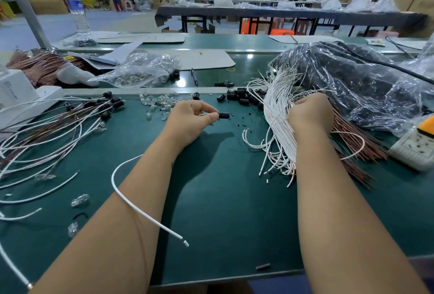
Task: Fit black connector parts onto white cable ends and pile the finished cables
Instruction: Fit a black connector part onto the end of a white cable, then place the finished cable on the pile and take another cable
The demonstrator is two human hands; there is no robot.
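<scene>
- Left hand (191, 116), at the centre of the frame, pinches a small black cylindrical plastic connector part (223, 115) between thumb and fingertips; a thin white cable (131, 207) appears to run from that grip back under the wrist and loop over the forearm, its free tip lying at lower centre.
- Right hand (310, 113), right of centre, is curled into the bundle of unfinished white cables (274, 129); whether it has one strand singled out, I cannot tell.
- Risk, as I judge it: pulling from so tangled a bundle could drag several strands along, or sweep the loose black connector parts (242, 99) just above it across the green table mat (223, 200).
- The looped cable over the forearm could snag and tug the connector out of the pinch.
- Finished cables with black caps (101, 110) lie fanned at the left; tossing carelessly could mix them with bare strands nearby.
- Scattered clear plastic pieces (162, 102) and a crinkled transparent bag (366, 87) crowd the working edge.
</scene>
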